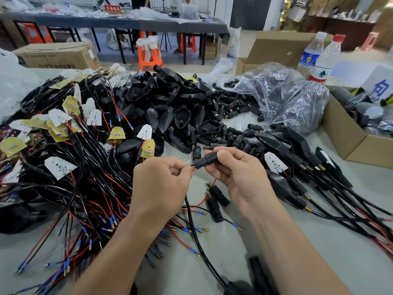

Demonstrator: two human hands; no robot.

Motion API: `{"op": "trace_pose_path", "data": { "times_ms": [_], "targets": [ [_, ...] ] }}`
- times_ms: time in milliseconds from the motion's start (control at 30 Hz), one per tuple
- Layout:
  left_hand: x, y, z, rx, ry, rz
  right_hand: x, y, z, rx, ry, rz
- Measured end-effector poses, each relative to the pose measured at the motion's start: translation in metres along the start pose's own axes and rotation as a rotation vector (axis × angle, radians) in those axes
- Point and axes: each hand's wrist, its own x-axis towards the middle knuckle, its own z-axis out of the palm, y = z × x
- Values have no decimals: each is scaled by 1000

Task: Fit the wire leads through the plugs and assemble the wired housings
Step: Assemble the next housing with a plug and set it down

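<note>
My right hand [238, 175] grips a black ribbed plug [207, 160] between thumb and fingers, a little above the table. My left hand [161, 184] pinches thin red and black wire leads [193, 167] right at the plug's left end. The leads run down to a black cable [195, 235] lying toward me. Two loose plugs [215, 199] with brass tips lie just below my hands. A heap of black housings [170, 103] sits behind, and wired LED boards with red and black leads [70, 158] cover the left.
Assembled housings with cables [297, 171] lie at the right. A clear bag of plugs [282, 96] and two water bottles [319, 58] stand behind them. An open cardboard box [348, 141] sits at the far right. Bare grey tabletop [244, 248] shows near me.
</note>
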Motion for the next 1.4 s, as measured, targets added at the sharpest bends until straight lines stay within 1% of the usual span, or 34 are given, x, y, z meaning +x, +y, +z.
{"op": "trace_pose_path", "data": {
  "times_ms": [67,200,267,333,433,500,633,700,800,900,1000,1067,1167,1267,1333,1400],
  "targets": [
    [-1,1,0,38,31,37,1,4,2,11,2,8],
    [-1,-2,-2,64,-4,111,2,2,1,13,-32,48],
    [1,-5,-2,57,-9,116,2,0,0,41,-53,88],
    [4,-7,-3,58,-24,124,2,2,0,48,-38,97],
    [2,-8,-4,66,-73,187,3,7,0,6,4,73],
    [0,-8,-4,56,-99,194,4,8,0,2,2,86],
    [4,-12,-4,73,-122,125,4,7,1,-41,-43,117],
    [3,-11,-3,27,-128,89,3,8,3,-10,-36,138],
    [1,-8,-3,8,-162,81,1,5,4,71,-27,160],
    [7,-12,-2,8,-185,10,2,4,3,113,-45,142],
    [8,-13,-2,-7,-220,-33,2,6,3,38,-61,79],
    [7,-13,-3,-63,-245,-67,1,6,4,4,-70,48],
    [9,-11,-2,-199,-265,-148,0,4,4,35,-93,42],
    [6,-10,0,-200,-269,-131,-1,3,4,61,-95,77],
    [5,-10,0,-215,-240,-130,-1,1,5,101,-98,103],
    [7,-10,0,-234,-219,-149,-1,-2,4,141,-69,79]
  ]
}}
